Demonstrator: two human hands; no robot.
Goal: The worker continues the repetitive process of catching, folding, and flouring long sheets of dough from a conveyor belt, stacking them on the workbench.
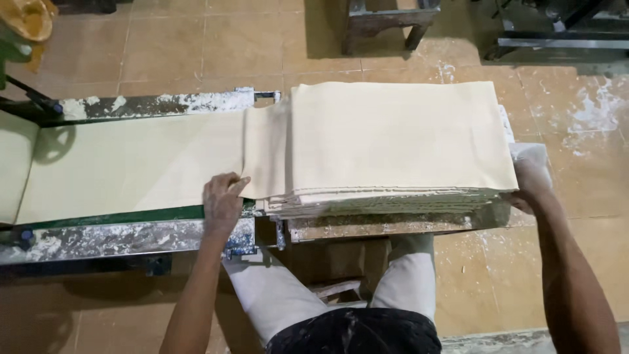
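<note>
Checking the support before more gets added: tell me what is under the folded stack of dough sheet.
The folded stack rests on a flour-dusted metal platform, seen only at its front edge. The rest of the platform is covered.

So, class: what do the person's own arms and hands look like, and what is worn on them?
Both forearms are bare: no sleeves, gloves, watch or rings visible. The left hand shows whole. The right hand looks dusted white with flour, partly hidden behind the folded dough stack.
</note>
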